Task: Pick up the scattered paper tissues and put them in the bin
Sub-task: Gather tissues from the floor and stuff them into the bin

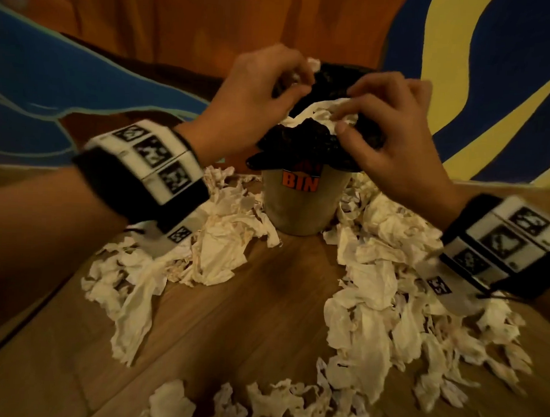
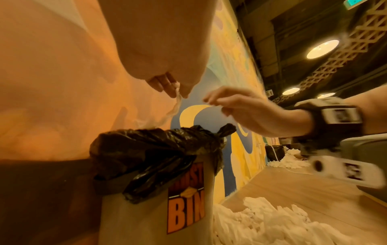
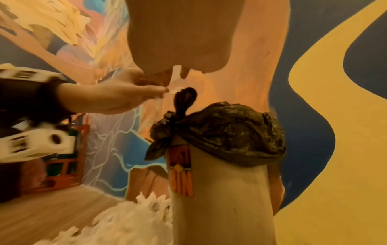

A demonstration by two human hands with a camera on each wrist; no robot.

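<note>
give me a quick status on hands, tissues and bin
Both hands over the bin: left hand pinching a tissue, right hand gripping another tissue at the black liner. Many scattered tissues ring the bin on the floor. Nothing blocking the mouth.

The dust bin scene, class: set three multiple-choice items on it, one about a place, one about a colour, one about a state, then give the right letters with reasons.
1. Where do the crumpled white paper tissues mostly lie?
A. On the wooden floor around the bin
B. On a shelf
C. In a drawer

2. What colour is the crinkled plastic liner folded over the rim of the beige cylindrical dust bin?
A. White
B. Black
C. Red

3. What is the left hand doing?
A. Lying flat on the floor
B. Pinching a tissue above the bin mouth
C. Gripping the bin's side

Answers: 1 A, the head view shows tissues heaped on the floor on both sides of the bin. 2 B, the liner is black in every view. 3 B, its fingertips pinch a strip of tissue over the opening, while the right hand holds tissue at the rim.
</note>
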